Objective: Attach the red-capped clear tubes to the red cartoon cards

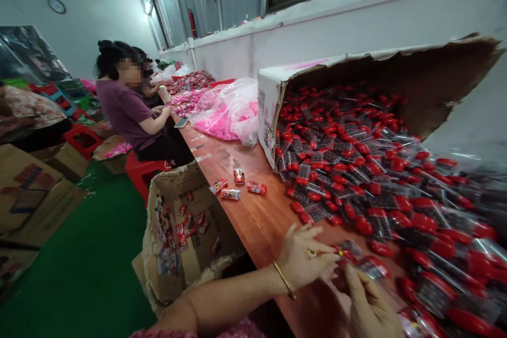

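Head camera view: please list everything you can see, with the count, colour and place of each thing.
Tipped cardboard box: one, white, on table, open end spilling packets.
Red-capped packets: many, red and clear, across table.
Wooden table: one, reddish-brown, along wall.
Open carton: one, brown, beside table, few packets inside.
Plastic bag: one, clear with pink contents, on table.
Seated person: one, purple shirt, farther along table.
Left hand: one, bare, touching packets.
Right hand: one, bare, beside packets.

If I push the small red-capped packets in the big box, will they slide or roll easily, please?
The red-capped packets are probably light for their size, since they lie in a deep loose heap in the tipped carton. Their shiny clear wrap looks slippery, so a push would likely make them slide over each other. Their rounded red ends may also let them roll a little on the wooden table.
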Available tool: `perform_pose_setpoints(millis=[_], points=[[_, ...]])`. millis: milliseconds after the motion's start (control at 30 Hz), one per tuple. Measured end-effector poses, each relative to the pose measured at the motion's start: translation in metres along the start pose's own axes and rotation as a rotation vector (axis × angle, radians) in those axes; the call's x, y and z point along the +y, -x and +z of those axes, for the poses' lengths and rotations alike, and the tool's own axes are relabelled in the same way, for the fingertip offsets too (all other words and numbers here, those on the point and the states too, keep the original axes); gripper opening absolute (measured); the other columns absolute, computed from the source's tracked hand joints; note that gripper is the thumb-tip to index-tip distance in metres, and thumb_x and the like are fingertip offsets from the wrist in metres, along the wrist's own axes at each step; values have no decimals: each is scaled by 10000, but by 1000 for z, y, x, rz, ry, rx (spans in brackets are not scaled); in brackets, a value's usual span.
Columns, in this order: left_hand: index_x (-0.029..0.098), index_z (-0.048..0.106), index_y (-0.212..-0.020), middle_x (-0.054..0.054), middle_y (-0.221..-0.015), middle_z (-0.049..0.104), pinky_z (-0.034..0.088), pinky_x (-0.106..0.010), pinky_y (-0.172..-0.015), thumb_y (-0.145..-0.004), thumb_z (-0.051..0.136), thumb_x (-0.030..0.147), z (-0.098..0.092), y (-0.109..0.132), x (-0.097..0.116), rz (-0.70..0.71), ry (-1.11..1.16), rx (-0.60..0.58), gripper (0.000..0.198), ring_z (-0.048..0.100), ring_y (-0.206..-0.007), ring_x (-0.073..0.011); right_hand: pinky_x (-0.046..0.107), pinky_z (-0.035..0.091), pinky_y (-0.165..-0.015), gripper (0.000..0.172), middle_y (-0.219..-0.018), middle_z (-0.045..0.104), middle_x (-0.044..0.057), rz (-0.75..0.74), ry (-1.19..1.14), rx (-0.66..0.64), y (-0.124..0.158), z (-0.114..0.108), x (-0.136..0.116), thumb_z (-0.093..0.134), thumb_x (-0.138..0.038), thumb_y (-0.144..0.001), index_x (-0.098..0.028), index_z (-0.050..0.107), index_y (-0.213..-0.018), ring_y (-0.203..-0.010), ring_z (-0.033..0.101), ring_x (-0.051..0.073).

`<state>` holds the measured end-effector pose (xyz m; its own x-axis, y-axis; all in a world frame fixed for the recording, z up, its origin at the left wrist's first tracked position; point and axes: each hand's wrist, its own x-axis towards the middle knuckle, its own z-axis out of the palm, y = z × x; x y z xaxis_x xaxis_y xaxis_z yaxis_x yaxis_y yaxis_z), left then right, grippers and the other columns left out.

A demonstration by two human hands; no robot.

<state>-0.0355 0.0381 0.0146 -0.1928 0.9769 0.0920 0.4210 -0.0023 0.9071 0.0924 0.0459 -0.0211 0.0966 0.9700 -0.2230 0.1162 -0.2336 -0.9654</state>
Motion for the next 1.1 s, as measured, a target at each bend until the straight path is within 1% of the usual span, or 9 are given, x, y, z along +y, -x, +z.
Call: perform_pose_setpoints(millis=[133,300,433,533,633,767,867,1000,1100], points=[[258,734,-873,-91,-1107,673,341,-417,-1048,-716,687,299,5,7,-1,-25,60,34,169,583,-1122,-235,304,505,-631,605,-775,662,17,2,-70,9,5,-1,-4,627,-693,-552,-195,600,-893,-667,620,181],[226,741,-871,-108,-1077,685,402,-398,-1006,-707,696,303,2,7,1,-35,116,90,187,607,-1083,-252,240,475,-542,482,-593,580,-28,-15,-115,15,6,5,-7,714,-608,-519,-188,576,-712,-555,545,126],[236,745,-844,-82,-1059,699,422,-377,-987,-746,660,287,-1,11,-3,52,58,66,140,612,-1076,-229,229,464,-492,504,-605,608,-23,109,-266,-30,12,9,-10,790,-516,-463,-181,601,-788,-534,563,129],[223,738,-874,-70,-1112,682,405,-359,-1002,-774,623,281,-6,16,-8,112,67,34,163,590,-1104,-211,222,446,-490,431,-677,635,-5,82,-317,-75,19,11,-10,746,-521,-556,-178,631,-789,-538,550,111],[178,682,-1039,-81,-1120,676,467,-331,-913,-787,596,342,-13,19,-13,-62,160,12,312,616,-1034,-202,205,392,-467,342,-561,573,-31,-11,-203,-26,24,14,-7,642,-500,-699,-166,645,-775,-480,490,88],[125,713,-796,-70,-743,715,494,-252,-560,-784,526,507,-17,22,-18,-413,324,-249,425,644,-664,-171,211,384,-473,282,-554,556,-32,-99,-168,9,27,20,-4,571,-441,-769,-168,634,-741,-476,472,88],[127,694,-684,-45,-675,692,477,-233,-591,-723,620,456,-14,22,-18,-378,471,-135,340,608,-625,-134,206,395,-479,246,-600,564,-27,-111,-222,-36,30,28,-6,573,-409,-771,-175,614,-709,-504,472,85],[135,686,-659,-12,-630,681,479,-235,-641,-663,695,338,-8,19,-18,-355,564,0,203,590,-596,-112,193,386,-451,323,-584,545,-68,-18,-317,-43,30,31,-6,633,-406,-727,-200,586,-971,-459,454,75],[135,698,-721,-12,-671,698,481,-236,-643,-647,709,322,-4,18,-18,-402,598,41,201,603,-612,-112,192,382,-443,318,-625,561,-61,32,-371,-57,28,27,-3,643,-448,-716,-188,581,-888,-432,447,57]])
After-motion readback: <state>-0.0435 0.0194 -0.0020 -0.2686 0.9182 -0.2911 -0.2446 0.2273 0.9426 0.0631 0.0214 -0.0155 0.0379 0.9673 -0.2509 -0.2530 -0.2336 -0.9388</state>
